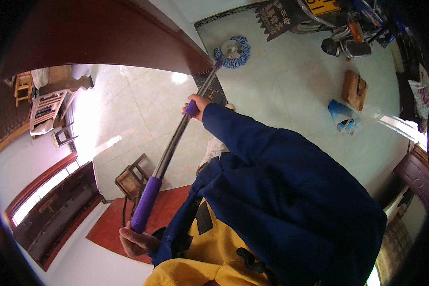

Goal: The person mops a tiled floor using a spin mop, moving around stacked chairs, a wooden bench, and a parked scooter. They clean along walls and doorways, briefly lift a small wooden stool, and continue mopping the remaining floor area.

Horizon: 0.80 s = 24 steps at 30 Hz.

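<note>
A spin mop with a steel pole (171, 146) slants across the view. Its round head, with blue and white strands (236, 61), rests on the tiled floor just past a dark marble threshold (214, 89). My right hand (199, 106) is wrapped around the purple collar partway along the pole. Down at the near end, my left hand (139, 242) has its fingers curled at the butt of the long purple grip (146, 205). The edge of a dark red wooden door (103, 39) stands close to the mop head.
A motorbike (346, 39) with a mudflap (277, 18) stands at the upper right. Below it on the floor are a brown box (354, 89) and a blue-and-white bag (343, 116). A small wooden chair (130, 180) is left of the pole, a wooden rack (48, 111) farther left.
</note>
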Tool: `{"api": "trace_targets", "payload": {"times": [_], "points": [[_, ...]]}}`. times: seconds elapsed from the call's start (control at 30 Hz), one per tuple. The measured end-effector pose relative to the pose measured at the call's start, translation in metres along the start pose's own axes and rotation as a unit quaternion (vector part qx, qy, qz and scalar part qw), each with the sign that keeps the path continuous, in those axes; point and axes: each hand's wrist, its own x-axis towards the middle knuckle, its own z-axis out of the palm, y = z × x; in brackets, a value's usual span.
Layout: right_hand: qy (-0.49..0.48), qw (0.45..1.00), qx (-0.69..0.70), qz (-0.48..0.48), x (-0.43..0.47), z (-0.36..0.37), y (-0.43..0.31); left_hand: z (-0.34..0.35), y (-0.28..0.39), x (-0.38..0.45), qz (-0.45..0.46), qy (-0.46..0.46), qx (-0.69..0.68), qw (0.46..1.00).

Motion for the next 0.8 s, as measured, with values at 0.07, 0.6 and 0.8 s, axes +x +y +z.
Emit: {"api": "trace_targets", "payload": {"times": [0.07,0.6,0.8], "points": [[-0.025,0.998,0.059,0.022,0.013,0.005,0.004,0.007,0.01,0.012,0.044,0.026,-0.016,0.999],[-0.001,0.999,0.049,-0.02,-0.079,-0.085,-0.007,0.018,0.053,0.085,0.284,-0.16,-0.106,0.94],[0.106,0.991,0.073,-0.044,-0.095,-0.218,-0.011,0.109,0.083,0.03,0.231,-0.337,-0.256,0.876]]}}
